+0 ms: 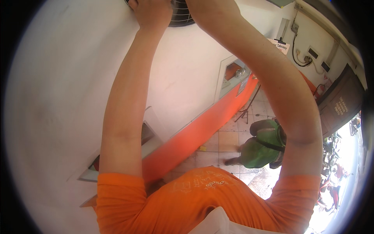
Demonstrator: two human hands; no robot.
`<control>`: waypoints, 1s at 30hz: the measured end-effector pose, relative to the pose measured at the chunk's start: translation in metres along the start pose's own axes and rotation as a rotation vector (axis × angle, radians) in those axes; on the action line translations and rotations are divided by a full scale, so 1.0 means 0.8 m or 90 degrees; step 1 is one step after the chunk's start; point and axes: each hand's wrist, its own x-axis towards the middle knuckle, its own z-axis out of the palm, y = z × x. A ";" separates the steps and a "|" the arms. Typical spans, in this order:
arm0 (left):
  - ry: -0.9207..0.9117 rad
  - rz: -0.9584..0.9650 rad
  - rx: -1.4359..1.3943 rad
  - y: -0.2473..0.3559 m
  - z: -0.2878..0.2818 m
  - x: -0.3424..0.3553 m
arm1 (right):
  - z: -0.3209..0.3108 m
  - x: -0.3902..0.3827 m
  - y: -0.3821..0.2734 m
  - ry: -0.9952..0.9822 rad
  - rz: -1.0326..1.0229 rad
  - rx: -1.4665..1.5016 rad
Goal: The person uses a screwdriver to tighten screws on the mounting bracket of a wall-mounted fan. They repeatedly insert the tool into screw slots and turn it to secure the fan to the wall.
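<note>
Both arms up, overhead work. My left hand (155, 12) is at the top edge of the view, at the left of a dark, round wire-grilled thing (181, 15), likely a fan with its guard; only its lower rim shows, in front of the white wall (183, 66). Left grip: some fingers visible, but whether they clasp the rim or merely rest on it, I cannot tell. My right forearm (269, 66) rises along the grille's other side; the right hand is cut off by the upper edge, so no reading on that grip either. Step in hand, by my judgement: steadying or handling the grilled piece two-handed at height. Next move would call for an even hold on both sides and the rim kept level; a one-sided pull could tip it. Below, well apart from my hands: an orange band (194, 144) slanting along the wall's foot, a tiled floor (228, 140), and a person in green (261, 146) to the right of the band. They seem near enough underfoot that dropping anything would be a poor idea. Motorcycles (330, 191) stand in the bright light at far right.
</note>
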 end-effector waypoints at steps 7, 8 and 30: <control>0.002 -0.004 0.021 0.004 0.000 0.000 | -0.003 0.002 0.006 -0.209 -0.050 -0.034; 0.004 -0.002 0.026 0.004 0.001 0.000 | 0.000 -0.001 0.006 -0.193 -0.054 -0.022; -0.020 0.001 0.000 0.002 -0.005 0.007 | -0.014 0.033 0.018 -0.184 -0.056 -0.049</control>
